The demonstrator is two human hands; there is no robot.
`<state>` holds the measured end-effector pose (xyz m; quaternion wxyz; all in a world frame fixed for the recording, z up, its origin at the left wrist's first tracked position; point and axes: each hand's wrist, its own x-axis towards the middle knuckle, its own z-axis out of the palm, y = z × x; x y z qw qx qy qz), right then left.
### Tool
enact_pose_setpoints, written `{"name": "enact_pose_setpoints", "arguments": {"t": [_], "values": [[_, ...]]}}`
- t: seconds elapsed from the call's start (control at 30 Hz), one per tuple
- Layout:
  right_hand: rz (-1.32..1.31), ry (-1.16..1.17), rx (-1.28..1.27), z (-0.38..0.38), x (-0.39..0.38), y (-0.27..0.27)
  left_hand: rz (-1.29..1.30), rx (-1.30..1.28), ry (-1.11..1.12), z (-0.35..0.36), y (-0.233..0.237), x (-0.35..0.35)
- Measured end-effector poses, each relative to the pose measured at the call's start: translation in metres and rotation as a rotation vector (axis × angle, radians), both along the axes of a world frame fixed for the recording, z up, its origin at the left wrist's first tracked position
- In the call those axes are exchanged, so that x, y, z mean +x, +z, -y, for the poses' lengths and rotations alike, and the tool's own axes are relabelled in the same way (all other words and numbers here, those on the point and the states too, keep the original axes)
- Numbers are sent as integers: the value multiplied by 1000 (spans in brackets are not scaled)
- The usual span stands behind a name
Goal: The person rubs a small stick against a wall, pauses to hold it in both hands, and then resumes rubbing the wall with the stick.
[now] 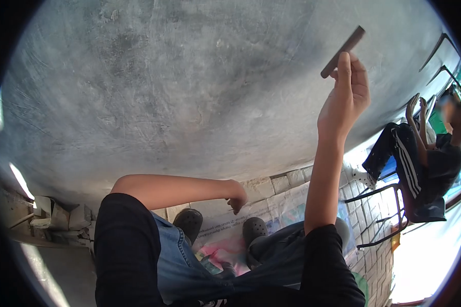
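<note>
Dark bar clamped between the thumb and fingers of the raised right hand; the left hand hangs lower, fingers curled, and I cannot tell whether they hold anything. Below, dark clogs show against a printed sheet. Behind the bar spreads a grey surface, contact unclear. Farther off, rightward, another person sits.

Wall is looking blotchy grey, bar in front of it's showing brown, jeans below it are looking blue.
</note>
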<state>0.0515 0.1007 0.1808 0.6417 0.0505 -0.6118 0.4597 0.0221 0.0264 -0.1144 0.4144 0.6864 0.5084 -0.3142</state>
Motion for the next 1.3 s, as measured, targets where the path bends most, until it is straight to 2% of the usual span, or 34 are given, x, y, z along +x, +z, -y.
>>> {"name": "enact_pose_setpoints", "arguments": {"t": [0.1,0.23,0.3,0.4,0.43,0.57,0.63,0.73,0.93,1.07,1.17,1.27,1.3], "values": [[26,-131,65,12,0,3,31,6,-24,-2,1,5],[125,-267,78,8,-14,-36,18,29,-48,-5,3,9],[69,-512,293,3,-26,-52,6,33,-47,-7,4,6],[112,-583,216,17,-25,-62,-22,27,-62,-4,8,6],[145,-549,145,20,-24,-60,-41,31,-77,-3,11,5],[155,-604,140,13,-24,-45,1,27,-32,5,4,2],[105,-559,77,20,-25,-42,130,161,40,11,2,-1],[85,-540,55,21,-26,-44,36,58,4,7,13,2],[10,-614,88,16,-32,-35,29,54,25,6,19,1],[2,-609,83,18,-32,-38,16,63,20,8,15,4],[119,-567,55,26,-26,-49,0,66,9,5,-1,2],[160,-494,77,30,-28,-72,-36,23,-3,3,-9,2],[168,-435,9,33,-27,-77,-39,49,9,4,-9,-1]]}}
